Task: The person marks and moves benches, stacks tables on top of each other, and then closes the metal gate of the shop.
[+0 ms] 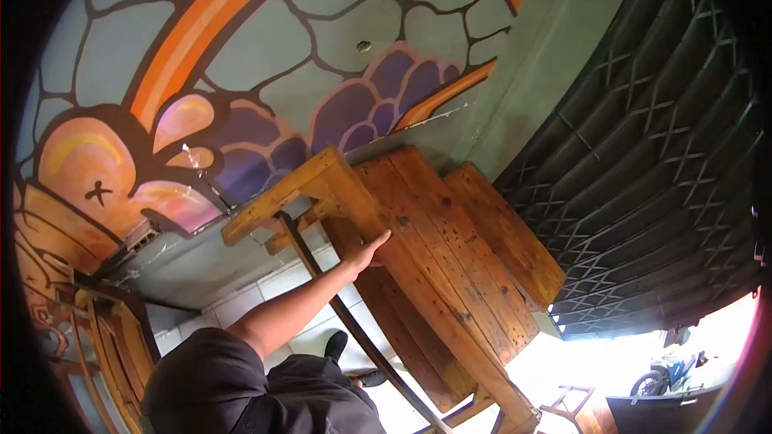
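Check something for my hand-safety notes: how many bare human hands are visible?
1: the person's bare left hand, at the near long edge of the brown, plank-topped wooden table. The right hand is hidden or out of view.

Head view looks down, apparently tilted.

Orange-brown wooden table (458, 253), long planks, dark knots, beside the painted wall (354, 20)

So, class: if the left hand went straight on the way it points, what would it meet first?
The left hand would meet the near wooden plank, whose edge it already grips. Past that, probably the wooden planks behind, though depth is unclear.
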`<state>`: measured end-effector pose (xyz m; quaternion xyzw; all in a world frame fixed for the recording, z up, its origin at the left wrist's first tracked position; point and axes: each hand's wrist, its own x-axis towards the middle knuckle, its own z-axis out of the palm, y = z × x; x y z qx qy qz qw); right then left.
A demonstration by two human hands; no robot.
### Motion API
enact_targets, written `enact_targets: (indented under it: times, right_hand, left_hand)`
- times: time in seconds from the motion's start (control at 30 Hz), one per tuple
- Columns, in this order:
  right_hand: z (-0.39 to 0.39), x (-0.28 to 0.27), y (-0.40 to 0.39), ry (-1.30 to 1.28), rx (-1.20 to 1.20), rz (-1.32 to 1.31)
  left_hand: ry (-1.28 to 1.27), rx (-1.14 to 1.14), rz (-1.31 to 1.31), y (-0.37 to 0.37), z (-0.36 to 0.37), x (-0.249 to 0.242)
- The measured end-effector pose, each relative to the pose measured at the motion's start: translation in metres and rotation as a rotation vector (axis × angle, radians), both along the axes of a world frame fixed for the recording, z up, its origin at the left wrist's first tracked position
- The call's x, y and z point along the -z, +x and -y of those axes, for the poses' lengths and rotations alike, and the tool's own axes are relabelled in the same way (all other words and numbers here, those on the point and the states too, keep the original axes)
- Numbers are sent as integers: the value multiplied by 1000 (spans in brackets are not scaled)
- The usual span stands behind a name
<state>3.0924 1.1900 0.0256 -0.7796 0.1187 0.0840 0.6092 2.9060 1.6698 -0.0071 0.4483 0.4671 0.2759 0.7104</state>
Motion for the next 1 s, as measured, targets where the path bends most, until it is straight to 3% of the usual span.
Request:
enact_targets:
  times: [0.2,0.37,0.4,0.43,0.47,0.5,0.53,0.6,0.63,0.67,0.7,0.77,0.8,0.83,0.9,0.97,1.0]
  right_hand:
    - [3,-5,13,-56,6,45]
    - [21,-12,20,-47,56,102]
    - [38,-16,19,-29,88,111]
    - [61,-17,14,2,134,116]
    - [82,-17,7,56,188,116]
    - [100,-21,-5,96,259,116]
    - [106,-23,-13,127,329,116]
    - [102,-23,-21,149,421,127]
    - [125,2,-22,103,295,208]
    - [130,12,-24,-146,246,381]
    - [114,0,-35,-465,237,358]
    - [91,-13,-40,-655,236,344]
    - [86,-12,-40,-580,263,347]
    - [83,-11,-38,-506,288,357]
    - [82,-4,-29,-419,287,450]
    - [80,12,-14,-340,269,714]
    - [66,1,-15,-170,277,601]
  left_hand:
    - [-20,49,12,36,-18,39]
    - [8,-3,-143,44,-14,13]
    - [-6,80,9,38,-11,14]
    - [85,176,-12,35,-11,28]
    - [254,230,166,26,-10,78]
    - [252,294,58,28,-11,64]
    - [28,262,33,29,-15,58]
    - [105,153,-63,34,-19,55]
    - [76,144,-106,39,-14,42]
    - [3,100,-91,45,-9,41]
    - [-65,31,-88,41,-22,44]
    - [61,68,-98,32,-49,89]
    - [173,71,-94,33,-58,101]
    - [183,79,-92,37,-47,80]
    - [-22,44,-18,42,-21,44]
    - [133,111,-42,34,-49,91]
    - [274,177,-75,33,-51,91]
